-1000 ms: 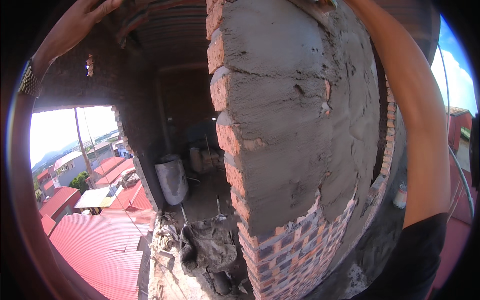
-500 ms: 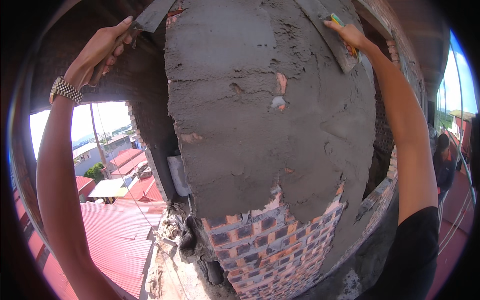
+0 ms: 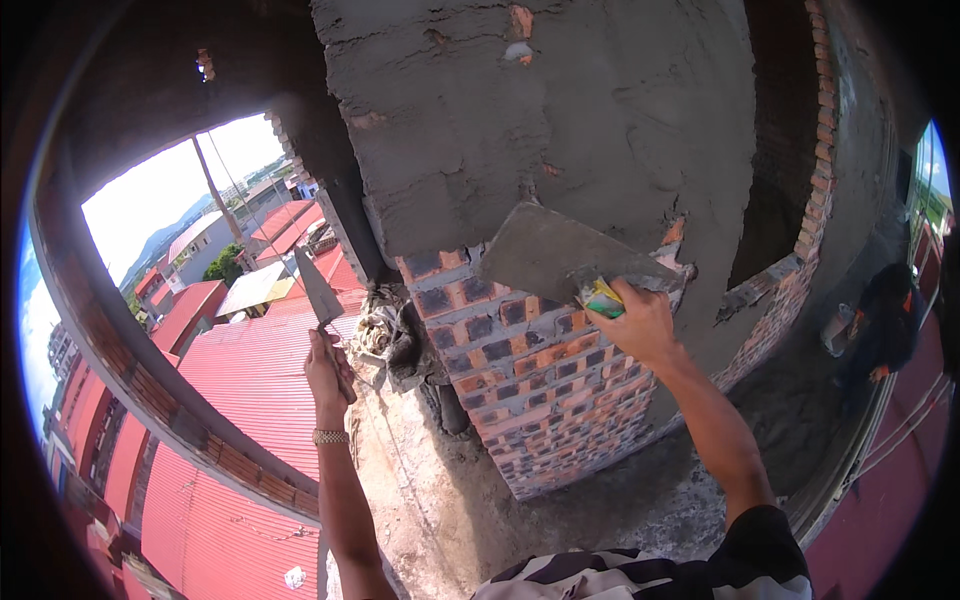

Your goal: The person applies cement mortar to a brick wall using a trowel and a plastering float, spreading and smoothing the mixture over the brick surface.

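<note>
My left hand (image 3: 325,372) is wrapped round the handle of a pointed trowel (image 3: 317,290), its blade tilted up, apart from the wall. My right hand (image 3: 640,322) grips the green and yellow handle of a wide flat plastering trowel (image 3: 555,245). That blade lies against the wall, across the lower edge of the wet grey mortar (image 3: 590,130). Below it the bare brickwork (image 3: 560,400) shows. The coat has rough ridges and a few gaps where brick shows through.
Right of the coated face is a wall opening (image 3: 785,190) with a ragged brick edge. Another person (image 3: 885,325) crouches at the far right. Crumpled sacks (image 3: 380,330) lie by the wall's left corner. An open side at left overlooks red metal roofs (image 3: 240,400).
Both hands have come down from the top of the wall, the left to low beside it, the right to the mortar's lower edge. My view has tilted downward.
</note>
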Demonstrator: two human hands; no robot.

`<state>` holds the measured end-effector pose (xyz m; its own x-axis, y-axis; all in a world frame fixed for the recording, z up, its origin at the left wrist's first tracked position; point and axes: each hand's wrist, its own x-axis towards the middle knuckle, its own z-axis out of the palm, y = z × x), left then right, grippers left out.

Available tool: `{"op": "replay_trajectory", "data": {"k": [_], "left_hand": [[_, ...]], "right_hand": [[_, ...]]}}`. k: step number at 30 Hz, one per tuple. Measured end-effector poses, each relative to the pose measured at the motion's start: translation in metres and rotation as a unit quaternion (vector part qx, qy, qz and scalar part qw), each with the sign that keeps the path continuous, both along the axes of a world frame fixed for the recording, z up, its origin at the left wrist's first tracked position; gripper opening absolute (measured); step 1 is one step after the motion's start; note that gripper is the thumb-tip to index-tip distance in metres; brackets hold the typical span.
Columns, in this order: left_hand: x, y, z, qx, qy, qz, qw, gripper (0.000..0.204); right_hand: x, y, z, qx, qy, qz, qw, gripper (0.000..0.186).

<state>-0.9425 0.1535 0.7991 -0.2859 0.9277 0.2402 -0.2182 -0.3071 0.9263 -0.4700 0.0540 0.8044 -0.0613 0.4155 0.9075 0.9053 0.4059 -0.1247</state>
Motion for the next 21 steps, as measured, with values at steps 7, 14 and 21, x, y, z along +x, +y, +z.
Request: {"op": "replay_trajectory", "data": {"k": [7,14,21], "left_hand": [[-0.016,-0.092,-0.216,-0.162,-0.066,-0.038,0.984,0.05],[-0.045,-0.235,-0.349,-0.395,-0.054,-0.041,0.916,0.052],[0.033,-0.25,-0.269,-0.213,0.081,-0.179,0.957,0.04]], "right_hand": [[-0.051,0.066,0.161,0.013,-0.149,-0.096,0.984,0.042],[0.03,0.057,0.246,-0.095,0.135,-0.134,0.977,0.064],[0.163,0.052,0.06,-0.033,0.362,-0.12,0.924,0.056]]}}
